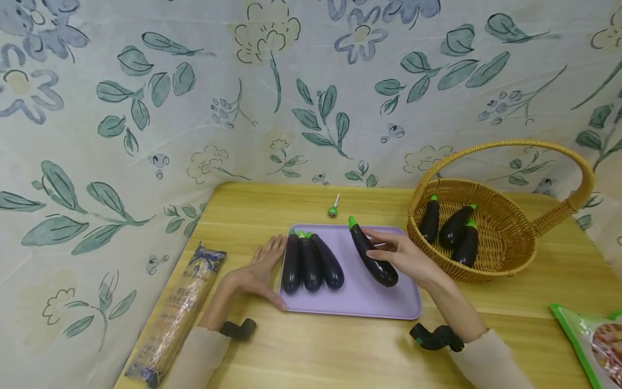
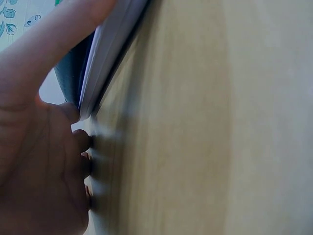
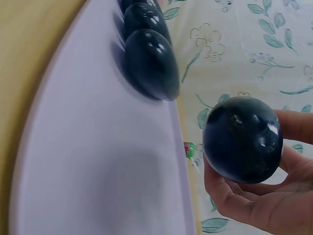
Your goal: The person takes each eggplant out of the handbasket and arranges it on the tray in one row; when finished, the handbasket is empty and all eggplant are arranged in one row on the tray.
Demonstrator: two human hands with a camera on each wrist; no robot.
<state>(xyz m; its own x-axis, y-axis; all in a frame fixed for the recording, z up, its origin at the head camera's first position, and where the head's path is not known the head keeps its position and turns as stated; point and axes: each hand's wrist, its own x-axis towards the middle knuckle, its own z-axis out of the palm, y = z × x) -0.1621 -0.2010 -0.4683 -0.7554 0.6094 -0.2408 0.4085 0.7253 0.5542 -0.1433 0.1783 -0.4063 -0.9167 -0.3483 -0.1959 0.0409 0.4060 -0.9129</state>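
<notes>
No text readable in any view. Long packet (image 1: pixel 181 309) at left: print along clear wrapper, too small and blurred to make out; pale marks on dark blue end, same. Green-edged bag (image 1: pixel 595 340) at right: printed front, cut by frame, nothing legible. Lollipop (image 1: pixel 332 212): too small to read.

Left hand (image 1: pixel 256 272) spread, fingers (image 1: pixel 276 249) toward one o'clock, thumb (image 1: pixel 273 296) toward four — right hand (image 1: pixel 400 255) pinching, aimed toward ten, its forearm (image 1: pixel 455 306) slanting from five.
</notes>
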